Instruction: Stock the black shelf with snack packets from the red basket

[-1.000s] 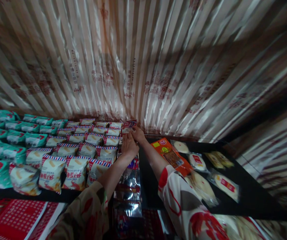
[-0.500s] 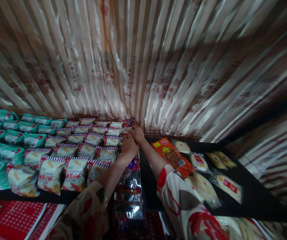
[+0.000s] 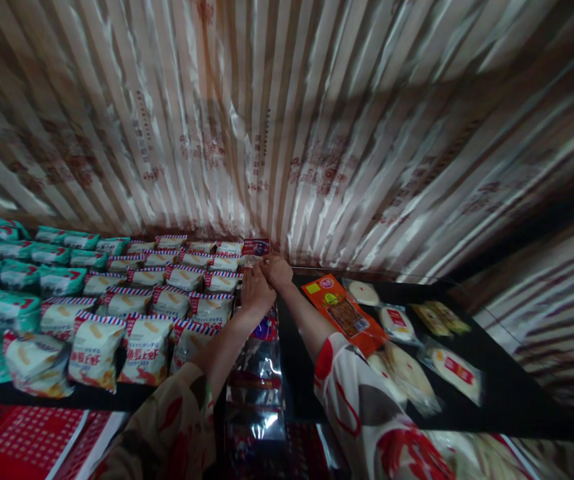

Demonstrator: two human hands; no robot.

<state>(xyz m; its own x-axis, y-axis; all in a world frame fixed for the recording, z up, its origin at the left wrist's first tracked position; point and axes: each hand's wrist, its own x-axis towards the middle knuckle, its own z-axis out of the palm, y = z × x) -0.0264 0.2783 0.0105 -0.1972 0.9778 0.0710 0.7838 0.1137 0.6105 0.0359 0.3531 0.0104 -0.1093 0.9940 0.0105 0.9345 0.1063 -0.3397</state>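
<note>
My left hand (image 3: 257, 291) and my right hand (image 3: 277, 272) meet at the far end of a column of dark, shiny packets (image 3: 255, 390). Both have their fingers closed at the lower edge of a dark red packet (image 3: 256, 247), which leans up by the back wall. My fingertips are partly hidden behind the knuckles. Just left of my left hand stand rows of cream snack bags (image 3: 145, 348) with striped tops. An orange flat packet (image 3: 341, 313) lies to the right of my right forearm.
Teal bags (image 3: 61, 280) fill the far left. Clear-wrapped pale round items (image 3: 409, 377) and a yellowish packet (image 3: 439, 318) lie on the black surface (image 3: 497, 393) at right. A red basket (image 3: 27, 437) is at front left. Striped plastic sheeting (image 3: 277, 133) hangs behind.
The view has shifted slightly, so the bags on the left appear a little further left. Both hands stay at the dark red packet, which looks slightly more upright.
</note>
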